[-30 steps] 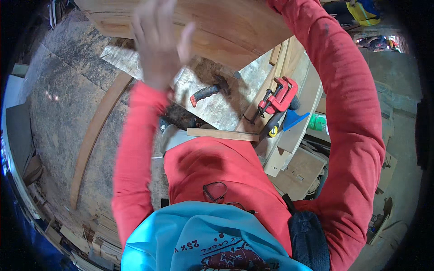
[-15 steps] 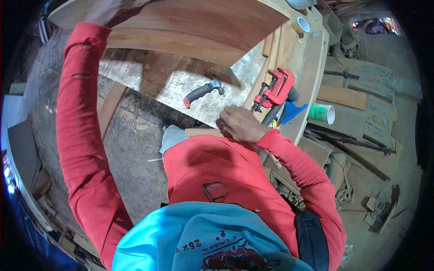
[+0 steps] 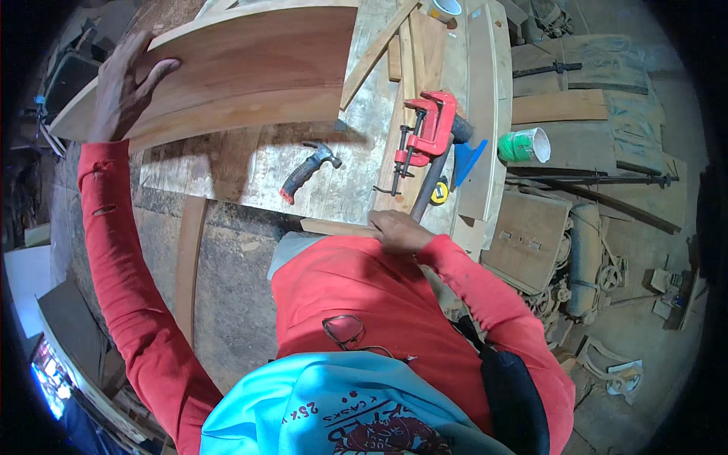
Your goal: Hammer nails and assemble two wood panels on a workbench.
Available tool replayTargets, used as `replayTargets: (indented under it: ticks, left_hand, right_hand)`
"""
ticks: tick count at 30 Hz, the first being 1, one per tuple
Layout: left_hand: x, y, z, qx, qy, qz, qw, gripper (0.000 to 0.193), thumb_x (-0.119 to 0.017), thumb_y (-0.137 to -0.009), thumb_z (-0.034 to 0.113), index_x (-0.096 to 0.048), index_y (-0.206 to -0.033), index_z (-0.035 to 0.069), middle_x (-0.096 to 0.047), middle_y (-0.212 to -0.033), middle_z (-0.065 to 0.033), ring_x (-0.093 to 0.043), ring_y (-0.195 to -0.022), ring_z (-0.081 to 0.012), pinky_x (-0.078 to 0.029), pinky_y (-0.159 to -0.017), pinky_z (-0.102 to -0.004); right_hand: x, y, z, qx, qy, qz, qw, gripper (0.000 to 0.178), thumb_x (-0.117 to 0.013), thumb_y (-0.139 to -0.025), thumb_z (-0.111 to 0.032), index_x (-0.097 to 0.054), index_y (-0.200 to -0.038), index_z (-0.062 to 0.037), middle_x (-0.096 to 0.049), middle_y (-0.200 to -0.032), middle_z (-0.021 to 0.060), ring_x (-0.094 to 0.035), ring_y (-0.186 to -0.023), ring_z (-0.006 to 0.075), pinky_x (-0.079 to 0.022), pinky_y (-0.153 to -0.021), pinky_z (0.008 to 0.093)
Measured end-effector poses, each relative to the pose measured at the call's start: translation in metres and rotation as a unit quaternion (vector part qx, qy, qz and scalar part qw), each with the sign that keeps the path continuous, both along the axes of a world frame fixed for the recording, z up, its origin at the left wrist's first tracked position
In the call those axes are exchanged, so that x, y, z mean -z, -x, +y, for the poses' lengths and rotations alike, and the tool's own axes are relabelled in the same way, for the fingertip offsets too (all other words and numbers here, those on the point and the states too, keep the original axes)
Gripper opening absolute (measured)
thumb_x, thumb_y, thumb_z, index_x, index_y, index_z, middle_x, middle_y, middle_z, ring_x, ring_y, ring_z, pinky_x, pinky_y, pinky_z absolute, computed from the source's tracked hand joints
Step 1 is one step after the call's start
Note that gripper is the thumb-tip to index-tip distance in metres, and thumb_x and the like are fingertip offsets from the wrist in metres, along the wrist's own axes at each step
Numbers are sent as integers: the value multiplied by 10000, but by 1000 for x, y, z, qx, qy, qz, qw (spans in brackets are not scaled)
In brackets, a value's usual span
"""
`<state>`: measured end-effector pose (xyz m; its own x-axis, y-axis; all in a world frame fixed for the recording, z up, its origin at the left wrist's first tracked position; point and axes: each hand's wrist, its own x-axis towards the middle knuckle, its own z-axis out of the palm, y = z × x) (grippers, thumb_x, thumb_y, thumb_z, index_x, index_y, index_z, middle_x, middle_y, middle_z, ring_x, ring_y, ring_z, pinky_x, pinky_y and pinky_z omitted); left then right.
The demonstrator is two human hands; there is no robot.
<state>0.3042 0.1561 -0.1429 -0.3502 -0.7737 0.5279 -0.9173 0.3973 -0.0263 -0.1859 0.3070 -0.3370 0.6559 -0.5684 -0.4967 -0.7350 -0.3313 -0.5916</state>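
My left hand (image 3: 123,92) is at the left end of a broad, curved brown wooden panel (image 3: 258,57), thumb on its face and fingers at its upper edge. The panel lies across the far left of the worktable. My right hand (image 3: 400,230), fingers curled, is closed at the right end of a narrow wooden strip (image 3: 337,227), at the table's near edge against my red top. Between the hands, a claw hammer (image 3: 309,173) with a dark, red-ended handle lies on the tabletop. A red clamp (image 3: 432,129) sits beyond my right hand.
Near the clamp are a yellow tape measure (image 3: 440,192), a blue flat piece (image 3: 470,161) and a dark bar. Wooden battens (image 3: 377,57) and a white cup (image 3: 444,9) lie farther back. Off the table's right side stands a green-marked white container (image 3: 525,145), beside boards (image 3: 561,108).
The panel has slid left over the table, and my left hand has come nearer and left with it. A batten shows beside the panel's right end. My right hand stays at the strip.
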Motion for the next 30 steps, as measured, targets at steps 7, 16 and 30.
replayTargets:
  ticks: [7,16,30]
  left_hand:
    - [-16,10,-12,-13,-27,-22,999,541,-745,-850,430,-596,-1178,26,-647,-1011,-174,-623,-930,-363,-496,-796,-424]
    - [-25,12,-7,-71,-54,-70,994,562,-715,-877,465,-587,-1223,41,-662,-1101,-159,-620,-1028,-349,-476,-877,-397]
    - [-29,-72,-47,10,-198,130,972,457,-772,-850,394,-623,-1025,0,-538,-740,-124,-523,-658,-198,-434,-620,-323]
  right_hand:
    - [-76,94,-5,294,20,-136,946,197,-559,-930,-23,-569,-1127,-32,-573,-857,30,-561,-758,115,-466,-665,280]
    - [-88,21,-114,318,287,-231,874,412,-757,-850,-129,-548,-1181,-2,-601,-1088,153,-617,-1020,295,-487,-889,391]
    - [-50,-144,-190,458,87,-436,770,300,-791,-868,-227,-708,-1070,-22,-658,-875,-33,-530,-736,28,-444,-659,218]
